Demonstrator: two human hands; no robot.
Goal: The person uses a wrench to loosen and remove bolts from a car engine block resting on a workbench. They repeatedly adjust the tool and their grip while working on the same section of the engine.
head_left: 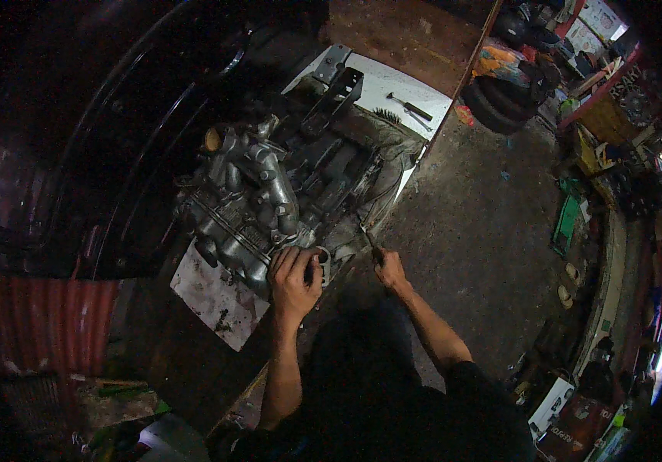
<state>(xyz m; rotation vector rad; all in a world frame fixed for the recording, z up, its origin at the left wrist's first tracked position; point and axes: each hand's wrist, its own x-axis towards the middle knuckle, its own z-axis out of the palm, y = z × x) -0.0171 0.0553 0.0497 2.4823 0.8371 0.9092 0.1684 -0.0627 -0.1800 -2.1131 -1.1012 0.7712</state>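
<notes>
A grey metal engine assembly [227, 208] with a thick curved pipe [275, 181] lies on the bench in front of me. At its near end, my left hand [295, 279] grips the casting, fingers bent over it beside a pale ring-shaped opening [325, 260]. To the right, my right hand [390, 271] is closed around a slim hand tool [368, 237] with a dark handle and a metal tip. The tool points up and left, near a crumpled grey rag [396, 165]; its exact kind is hard to make out. No contact between its tip and the engine can be made out.
A small hammer-like tool [408, 105] and a black-bristled brush [386, 115] lie on the white sheet [423, 86] at the far end. A stained board [219, 296] sits under the engine's near left. Tyres [496, 108] and a green object [566, 219] are on the right.
</notes>
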